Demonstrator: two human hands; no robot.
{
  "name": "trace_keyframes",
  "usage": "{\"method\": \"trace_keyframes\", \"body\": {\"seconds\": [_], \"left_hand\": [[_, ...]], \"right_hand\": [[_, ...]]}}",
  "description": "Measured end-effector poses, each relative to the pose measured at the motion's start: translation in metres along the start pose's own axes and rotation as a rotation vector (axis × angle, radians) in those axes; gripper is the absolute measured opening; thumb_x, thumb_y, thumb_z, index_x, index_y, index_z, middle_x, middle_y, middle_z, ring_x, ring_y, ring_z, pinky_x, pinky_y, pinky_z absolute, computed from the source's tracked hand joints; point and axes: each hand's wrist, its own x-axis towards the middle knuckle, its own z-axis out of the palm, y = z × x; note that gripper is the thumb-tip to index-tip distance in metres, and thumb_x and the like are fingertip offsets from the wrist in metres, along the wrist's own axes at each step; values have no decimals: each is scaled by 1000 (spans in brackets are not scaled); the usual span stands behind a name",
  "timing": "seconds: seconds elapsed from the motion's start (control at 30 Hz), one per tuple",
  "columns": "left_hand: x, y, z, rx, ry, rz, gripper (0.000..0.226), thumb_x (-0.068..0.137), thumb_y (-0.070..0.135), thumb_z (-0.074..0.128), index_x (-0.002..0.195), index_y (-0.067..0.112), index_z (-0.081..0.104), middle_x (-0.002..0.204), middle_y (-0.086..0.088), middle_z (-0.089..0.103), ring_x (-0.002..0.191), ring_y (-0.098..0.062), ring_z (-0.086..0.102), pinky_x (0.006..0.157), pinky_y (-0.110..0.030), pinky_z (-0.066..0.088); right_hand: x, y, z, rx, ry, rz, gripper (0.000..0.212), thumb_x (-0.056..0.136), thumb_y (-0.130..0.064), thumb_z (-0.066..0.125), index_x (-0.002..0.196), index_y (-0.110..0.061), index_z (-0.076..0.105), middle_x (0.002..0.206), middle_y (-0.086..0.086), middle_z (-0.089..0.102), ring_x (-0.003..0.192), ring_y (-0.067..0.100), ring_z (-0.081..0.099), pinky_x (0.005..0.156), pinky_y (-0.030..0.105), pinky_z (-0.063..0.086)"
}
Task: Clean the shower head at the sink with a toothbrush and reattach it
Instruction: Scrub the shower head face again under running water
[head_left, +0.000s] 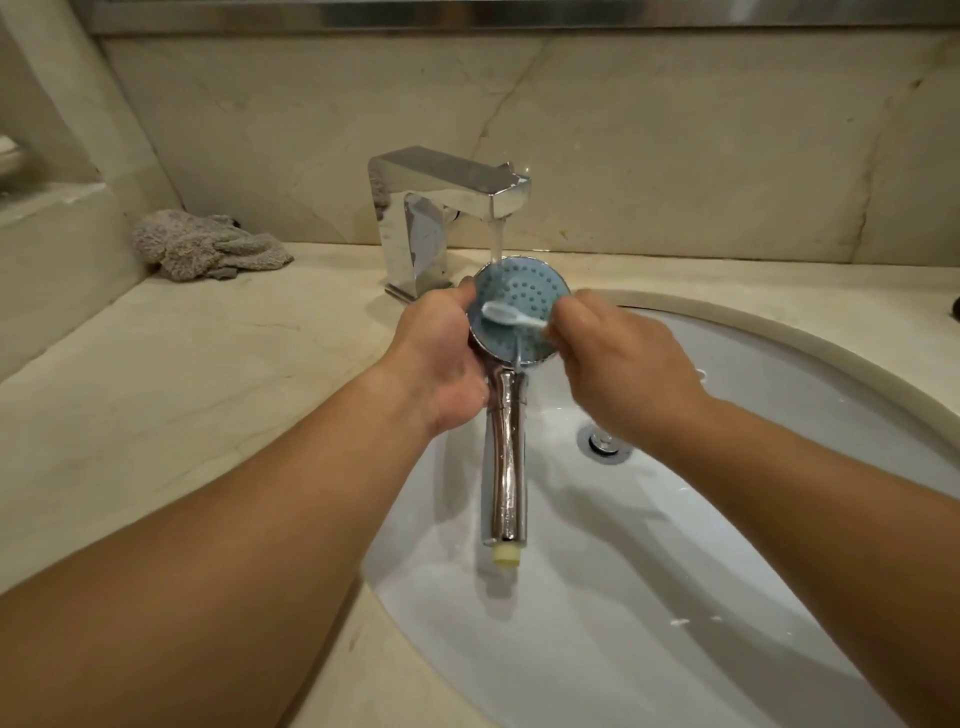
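One white sink (779, 519) lies under both my grips, and one chrome faucet (441, 208) behind them runs water onto the top edge of the one shower head (519, 296). One grey cloth (208, 247) sits crumpled on the counter (182, 364), well off to my left. My left hand (441, 358) wraps the shower head's rim and neck, face up, handle pointing back toward me. My right hand (618, 364) pinches one white toothbrush (511, 316), its bristles lying across the blue face.
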Motion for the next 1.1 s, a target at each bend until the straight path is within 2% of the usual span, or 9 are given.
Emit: {"method": "trace_keyframes", "body": {"seconds": [0.1,0.2,0.37,0.5,0.63,0.8,0.9,1.03,1.1], "left_hand": [[1,-2,0,33,21,13,45,105,39,41,130,14,69,121,-11,76,105,-29,75,72,-38,60],[1,-1,0,-40,37,-4,46,105,37,41,129,9,69,118,-15,76,104,-31,75,66,-38,63],[1,0,1,-46,47,6,44,106,35,41,127,9,70,116,-15,77,94,-29,78,61,-36,63],[-2,0,2,-61,64,-24,48,105,35,36,121,6,72,111,-15,79,79,-25,79,58,-37,64],[0,-1,3,-78,69,2,53,108,50,36,128,12,68,115,-17,77,95,-32,78,68,-45,65],[3,0,0,-47,74,-19,55,107,51,36,131,12,68,118,-12,77,103,-29,76,81,-45,60],[0,1,2,-30,39,-23,55,108,50,33,126,14,70,116,-13,78,101,-29,76,74,-44,58],[0,0,0,-54,53,-21,55,107,47,35,131,10,67,119,-13,77,102,-29,76,77,-42,62],[0,0,2,-81,25,-14,54,108,44,35,130,7,67,119,-17,76,100,-31,76,76,-44,64]], "right_hand": [[10,9,-1,28,49,175,20,97,-12,49,84,-20,35,78,2,43,51,20,35,44,29,21],[-2,-4,10,4,6,-36,16,86,-5,61,85,-13,47,77,6,52,52,20,40,40,32,36],[11,6,6,14,89,139,24,88,-5,59,82,-17,39,74,5,45,48,21,28,44,24,9],[-4,-7,15,13,36,-90,20,77,-1,67,82,-11,50,74,8,53,52,18,30,45,24,20],[8,0,8,61,121,100,13,86,-5,60,85,-12,49,75,8,53,49,21,35,43,27,24],[-2,-14,14,34,74,-80,19,75,-1,67,82,-10,52,73,7,53,50,21,33,45,25,20],[9,-5,7,64,138,116,15,83,-3,61,84,-11,49,76,8,53,49,22,33,44,25,17],[-1,-16,13,14,85,-76,20,74,-1,66,81,-11,49,72,7,52,51,20,29,45,22,13],[6,-10,7,30,108,44,22,77,-2,65,82,-14,46,73,7,49,49,21,29,45,23,15]]}}
